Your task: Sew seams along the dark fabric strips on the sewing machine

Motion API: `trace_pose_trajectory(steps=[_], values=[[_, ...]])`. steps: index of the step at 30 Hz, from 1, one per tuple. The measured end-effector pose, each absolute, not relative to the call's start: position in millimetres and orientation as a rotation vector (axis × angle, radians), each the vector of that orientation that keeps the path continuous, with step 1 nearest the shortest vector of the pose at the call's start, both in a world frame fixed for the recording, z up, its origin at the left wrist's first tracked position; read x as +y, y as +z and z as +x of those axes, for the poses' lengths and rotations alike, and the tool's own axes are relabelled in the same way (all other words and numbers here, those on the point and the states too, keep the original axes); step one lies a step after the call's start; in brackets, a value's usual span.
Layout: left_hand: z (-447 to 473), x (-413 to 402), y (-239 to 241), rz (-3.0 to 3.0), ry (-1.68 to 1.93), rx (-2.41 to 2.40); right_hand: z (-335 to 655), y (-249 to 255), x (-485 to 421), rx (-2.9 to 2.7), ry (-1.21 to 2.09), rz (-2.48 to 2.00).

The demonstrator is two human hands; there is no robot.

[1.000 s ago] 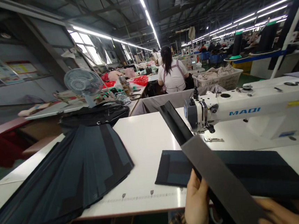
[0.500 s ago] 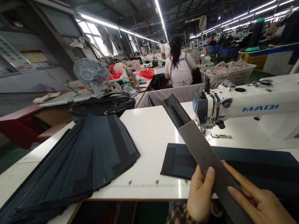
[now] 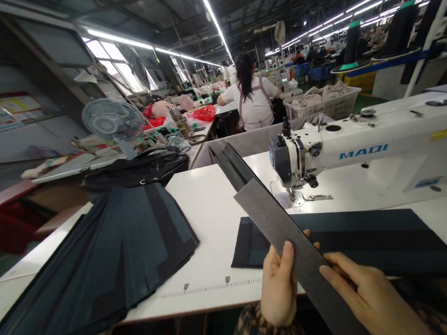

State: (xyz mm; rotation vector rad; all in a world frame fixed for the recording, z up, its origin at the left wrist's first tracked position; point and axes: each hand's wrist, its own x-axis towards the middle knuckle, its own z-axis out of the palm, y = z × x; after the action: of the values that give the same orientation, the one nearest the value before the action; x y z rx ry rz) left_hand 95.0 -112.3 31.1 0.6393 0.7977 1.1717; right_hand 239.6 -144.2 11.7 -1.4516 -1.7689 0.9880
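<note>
Both hands hold a long, stiff grey strip (image 3: 278, 228) slantwise above the table's front edge. Beneath it runs a black strip (image 3: 234, 165) whose far end sticks out beyond the grey one. My left hand (image 3: 279, 283) pinches the strips, thumb on top and fingertips showing at the far edge. Closer to me, my right hand (image 3: 369, 293) grips them from the right side, its lower fingers partly hidden. A dark navy panel with black bands (image 3: 365, 238) lies flat on the table behind the hands. The strips' near end runs out of view.
A white sewing machine (image 3: 385, 140) stands at the right behind the panel. Fanned dark panels (image 3: 136, 243) cover the left of the white table (image 3: 207, 210). Beyond are a black bag (image 3: 156, 165), a fan (image 3: 112, 122), a seated person (image 3: 254, 99) and a basket (image 3: 331, 108).
The grey strip has shifted against the black strip, its far corner now jutting out to the left. My left fingertips have come into sight past its edge. The view has turned slightly right.
</note>
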Motion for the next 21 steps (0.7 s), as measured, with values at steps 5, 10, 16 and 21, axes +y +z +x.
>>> trace_pose_trajectory(steps=[5, 10, 16, 21], values=[[99.0, -111.1, 30.8, 0.628, 1.209, 0.854, 236.1, 7.0, -142.9, -1.794, 0.912, -1.427], [100.7, -110.0, 29.2, 0.628, 1.205, 0.858, 237.2, 3.2, -142.4, -1.776, 0.896, -1.386], [97.3, -110.6, 27.8, 0.632, 1.223, 0.86, 234.8, -1.8, -142.1, -1.747, 0.992, -1.348], [90.0, -110.8, 25.1, 0.635, 1.241, 0.858, 225.5, -5.5, -137.1, -1.733, 1.138, -1.315]])
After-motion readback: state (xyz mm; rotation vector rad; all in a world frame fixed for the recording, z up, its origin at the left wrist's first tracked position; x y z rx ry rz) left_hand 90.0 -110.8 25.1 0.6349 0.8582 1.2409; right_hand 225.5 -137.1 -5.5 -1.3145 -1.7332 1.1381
